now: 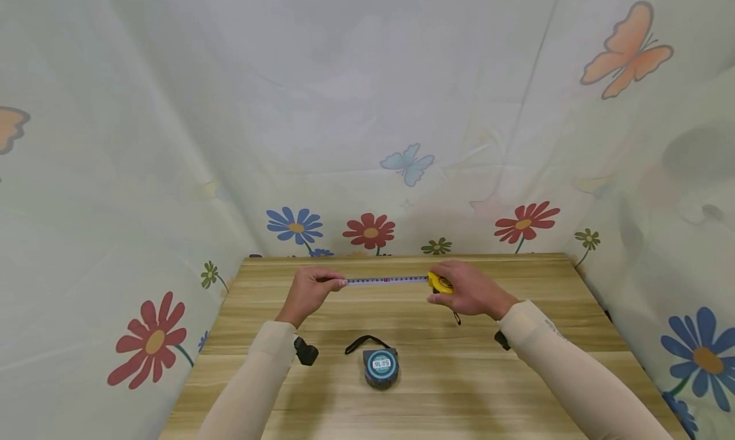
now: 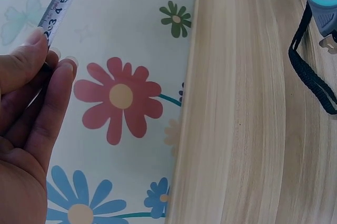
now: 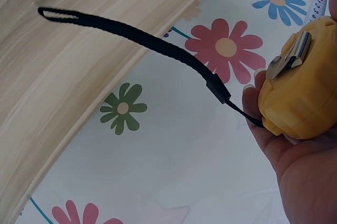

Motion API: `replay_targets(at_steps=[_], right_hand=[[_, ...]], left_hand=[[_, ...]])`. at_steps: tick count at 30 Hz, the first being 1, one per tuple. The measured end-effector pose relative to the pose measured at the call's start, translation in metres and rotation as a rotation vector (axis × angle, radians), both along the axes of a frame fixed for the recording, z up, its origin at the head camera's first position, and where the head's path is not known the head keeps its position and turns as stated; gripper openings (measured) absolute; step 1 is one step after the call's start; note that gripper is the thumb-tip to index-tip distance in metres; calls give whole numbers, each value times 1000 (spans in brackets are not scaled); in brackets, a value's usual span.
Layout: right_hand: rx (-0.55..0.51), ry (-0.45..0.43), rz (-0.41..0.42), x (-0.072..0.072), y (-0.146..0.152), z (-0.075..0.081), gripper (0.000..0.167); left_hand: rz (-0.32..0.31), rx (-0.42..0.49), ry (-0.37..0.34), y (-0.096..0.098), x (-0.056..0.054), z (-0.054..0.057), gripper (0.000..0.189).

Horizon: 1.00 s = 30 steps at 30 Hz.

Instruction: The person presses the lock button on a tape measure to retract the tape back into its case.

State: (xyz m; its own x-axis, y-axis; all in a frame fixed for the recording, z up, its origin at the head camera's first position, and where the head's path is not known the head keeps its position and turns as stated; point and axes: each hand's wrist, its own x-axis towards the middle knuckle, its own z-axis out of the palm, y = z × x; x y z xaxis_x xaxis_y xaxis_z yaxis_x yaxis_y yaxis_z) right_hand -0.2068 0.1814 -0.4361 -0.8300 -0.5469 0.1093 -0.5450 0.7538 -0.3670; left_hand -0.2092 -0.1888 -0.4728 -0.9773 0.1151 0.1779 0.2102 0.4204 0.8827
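Note:
My right hand (image 1: 472, 288) grips a yellow tape measure (image 1: 441, 283); its metal belt clip and black wrist strap (image 3: 152, 40) show in the right wrist view. Out of its case runs a white blade (image 1: 390, 279) with printed numbers, stretched level toward the left. Between thumb and fingertips my left hand (image 1: 310, 292) pinches the free end of that blade, close to the low numbers in the left wrist view; the end hook is hidden by the fingers. On the table nearer to me lies a second tape measure (image 1: 381, 367), dark grey with a teal round label.
The wooden table (image 1: 425, 351) reaches back to a pale cloth (image 1: 367, 108) printed with flowers and butterflies, which also hangs along both sides. A black strap loop (image 1: 367, 339) extends from the grey tape measure. Both wrists carry small black camera mounts.

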Motion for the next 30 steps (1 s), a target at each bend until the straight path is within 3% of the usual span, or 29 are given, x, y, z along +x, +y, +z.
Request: replay_targets(at_steps=[15, 24, 30], right_hand=[[-36, 20, 18, 3, 3, -1, 56], [-79, 33, 56, 1, 5, 0, 53], [-103, 1, 24, 3, 6, 3, 56]], left_hand=[[2, 8, 0, 3, 3, -1, 11], [-1, 47, -56, 9, 2, -6, 13], [-17, 53, -42, 12, 2, -2, 11]])
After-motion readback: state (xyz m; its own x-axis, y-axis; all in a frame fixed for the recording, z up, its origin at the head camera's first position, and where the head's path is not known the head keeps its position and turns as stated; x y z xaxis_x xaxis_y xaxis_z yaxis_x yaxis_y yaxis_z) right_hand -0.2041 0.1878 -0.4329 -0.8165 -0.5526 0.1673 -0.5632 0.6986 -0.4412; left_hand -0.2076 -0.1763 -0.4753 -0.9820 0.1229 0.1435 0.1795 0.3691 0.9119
